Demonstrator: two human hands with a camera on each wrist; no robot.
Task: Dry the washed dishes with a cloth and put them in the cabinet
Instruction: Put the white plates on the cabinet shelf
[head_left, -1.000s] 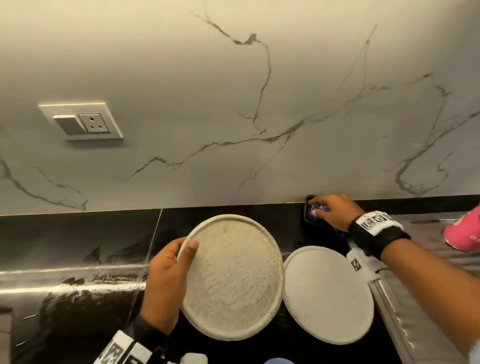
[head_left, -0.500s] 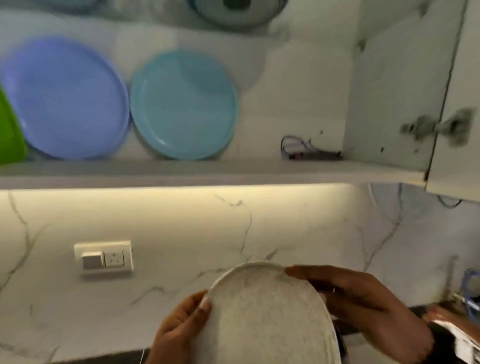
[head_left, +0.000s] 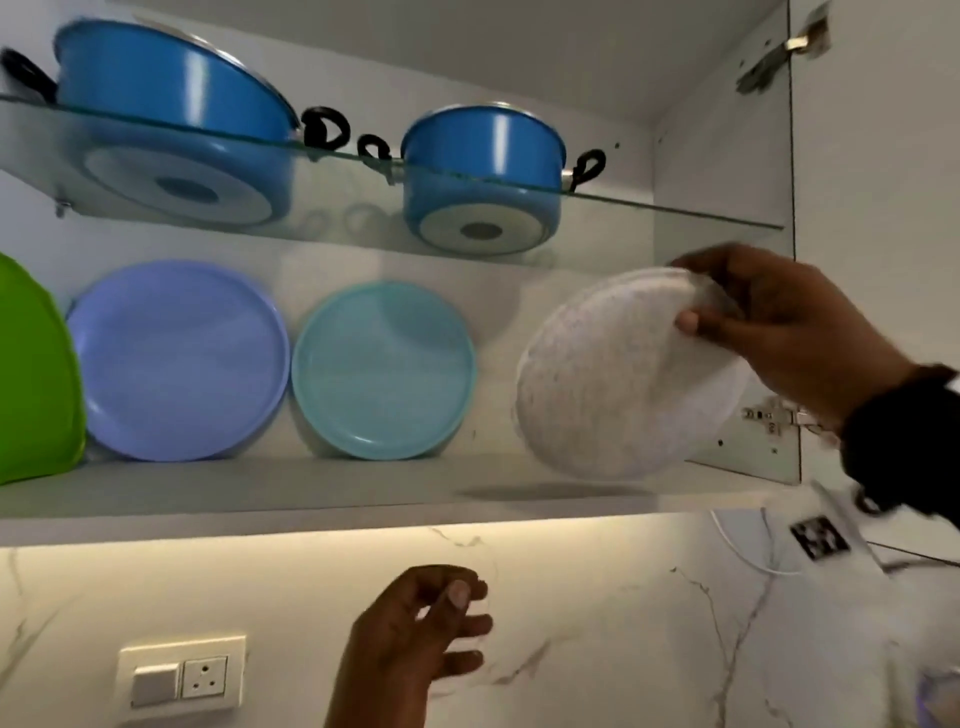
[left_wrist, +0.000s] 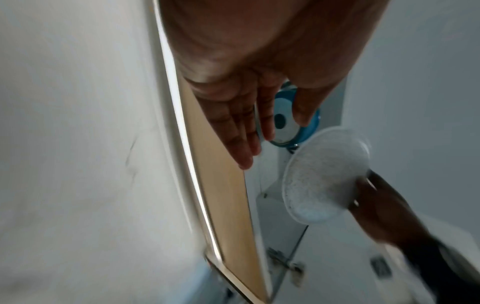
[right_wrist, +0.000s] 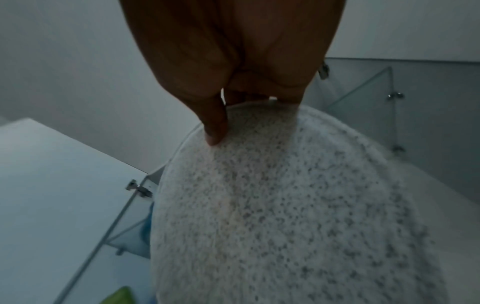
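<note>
We hold the speckled white plate (head_left: 618, 384) on edge with our right hand (head_left: 779, 332), thumb on its face and fingers curled behind the rim, tilted just above the right end of the cabinet's lower shelf (head_left: 311, 488), likely so it can lean against the back wall like the teal plate (head_left: 383, 370) and lilac plate (head_left: 179, 361) to its left. Our left hand (head_left: 415, 629) hangs free below the shelf, fingers loosely spread, holding nothing. We can read no brand or writing; only a square black-and-white coded tag (head_left: 820, 538) shows at the right wrist.

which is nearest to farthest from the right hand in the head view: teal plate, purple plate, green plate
From the right hand:
1. teal plate, mid shelf, nearest.
2. purple plate, left of the teal one.
3. green plate, far left edge, farthest.
</note>
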